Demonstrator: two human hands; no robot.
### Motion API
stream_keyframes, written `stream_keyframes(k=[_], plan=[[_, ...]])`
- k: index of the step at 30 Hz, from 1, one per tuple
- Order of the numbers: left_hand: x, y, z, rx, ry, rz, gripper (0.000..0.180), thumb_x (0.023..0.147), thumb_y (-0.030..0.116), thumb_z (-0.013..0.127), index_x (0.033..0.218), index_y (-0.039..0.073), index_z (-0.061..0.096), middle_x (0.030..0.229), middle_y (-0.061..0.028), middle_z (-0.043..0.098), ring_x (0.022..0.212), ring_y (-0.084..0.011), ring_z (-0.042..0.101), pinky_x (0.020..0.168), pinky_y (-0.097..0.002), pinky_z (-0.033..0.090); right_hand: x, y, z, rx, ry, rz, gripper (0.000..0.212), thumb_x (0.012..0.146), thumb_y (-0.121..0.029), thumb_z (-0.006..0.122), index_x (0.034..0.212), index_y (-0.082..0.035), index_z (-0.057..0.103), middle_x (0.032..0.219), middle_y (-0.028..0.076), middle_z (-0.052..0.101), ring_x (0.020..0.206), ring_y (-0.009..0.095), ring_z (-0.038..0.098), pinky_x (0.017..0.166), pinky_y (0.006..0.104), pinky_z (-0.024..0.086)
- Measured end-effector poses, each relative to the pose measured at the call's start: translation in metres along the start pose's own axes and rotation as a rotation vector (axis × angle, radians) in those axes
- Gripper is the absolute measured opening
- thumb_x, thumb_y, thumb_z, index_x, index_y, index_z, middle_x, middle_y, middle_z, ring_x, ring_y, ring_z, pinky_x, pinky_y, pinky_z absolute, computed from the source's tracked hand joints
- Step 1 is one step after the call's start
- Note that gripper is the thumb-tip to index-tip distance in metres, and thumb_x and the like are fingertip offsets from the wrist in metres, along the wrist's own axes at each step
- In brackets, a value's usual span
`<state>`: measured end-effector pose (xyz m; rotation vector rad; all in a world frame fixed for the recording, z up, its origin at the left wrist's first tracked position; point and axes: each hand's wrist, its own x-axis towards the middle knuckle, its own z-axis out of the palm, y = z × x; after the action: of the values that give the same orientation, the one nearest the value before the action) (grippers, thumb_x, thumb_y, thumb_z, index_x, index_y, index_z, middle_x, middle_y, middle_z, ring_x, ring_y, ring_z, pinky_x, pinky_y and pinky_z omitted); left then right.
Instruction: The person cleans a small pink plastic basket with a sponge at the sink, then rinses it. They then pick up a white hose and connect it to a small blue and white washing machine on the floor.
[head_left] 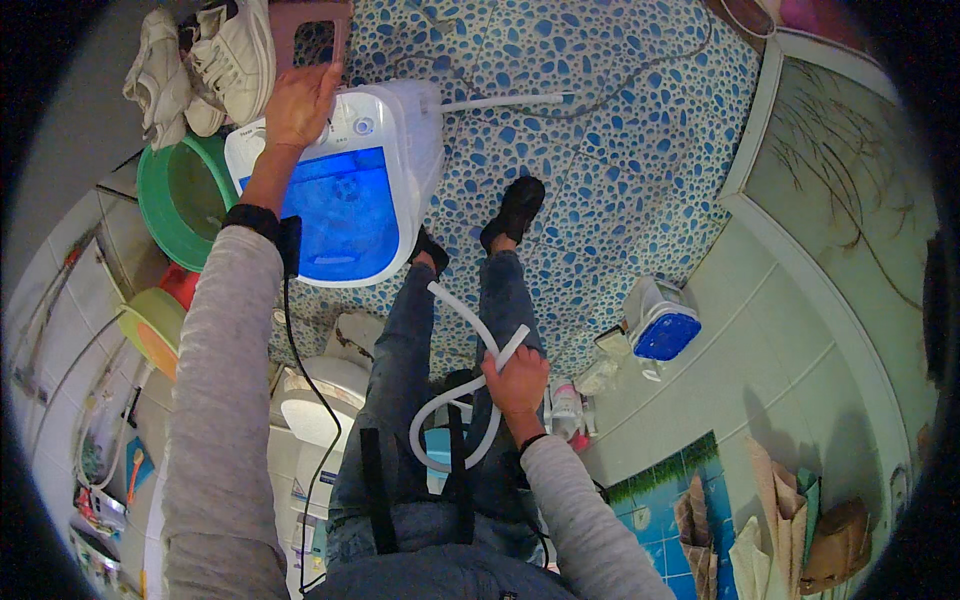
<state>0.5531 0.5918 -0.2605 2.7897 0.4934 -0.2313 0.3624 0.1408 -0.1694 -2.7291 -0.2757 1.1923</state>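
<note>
My left hand (300,108) lies over the back edge of a small white washing machine (412,160) with a blue tub, beside its control dial. Its fingers are stretched out, and the fingertips reach toward a pink plastic stool (345,25). My right hand (518,383) is closed around a white flexible hose (422,425), which loops in front of my legs with one end pointing up. Another white tube (505,102) sticks out to the right from behind the machine, over the floor. Clear plastic film clings to the machine's right side.
White sneakers (235,60) sit at the upper left above a green basin (155,195). A toilet (320,410) stands left of my legs. A blue-lidded white bucket (668,335) is by the right wall. Towels (780,500) hang at the lower right. Dark cord crosses the pebble-patterned floor (620,180).
</note>
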Motion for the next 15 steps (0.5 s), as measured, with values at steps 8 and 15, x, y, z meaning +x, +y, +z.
stream_keyframes(k=[8, 15], plan=[[-0.0014, 0.0015, -0.001, -0.007, -0.059, -0.063, 0.057, 0.098, 0.047, 0.03, 0.094, 0.006, 0.068, 0.095, -0.0195, 0.066, 0.095, -0.0372, 0.06, 0.088, -0.045, 0.045, 0.001, 0.0026, 0.0012, 0.031, 0.031, -0.038, 0.036, 0.081, -0.042, 0.061, 0.075, -0.007, 0.068, 0.078, 0.007, 0.058, 0.08, 0.027, 0.054, 0.072, 0.042, 0.038], [0.0001, -0.0017, 0.0018, -0.068, -0.017, -0.002, 0.056, 0.097, 0.047, 0.03, 0.093, 0.007, 0.068, 0.095, -0.0189, 0.066, 0.095, -0.0374, 0.06, 0.086, -0.0449, 0.046, 0.0022, 0.0005, 0.0014, 0.041, 0.029, -0.037, 0.037, 0.081, -0.043, 0.061, 0.074, -0.007, 0.068, 0.076, 0.007, 0.057, 0.078, 0.027, 0.053, 0.071, 0.0411, 0.037]])
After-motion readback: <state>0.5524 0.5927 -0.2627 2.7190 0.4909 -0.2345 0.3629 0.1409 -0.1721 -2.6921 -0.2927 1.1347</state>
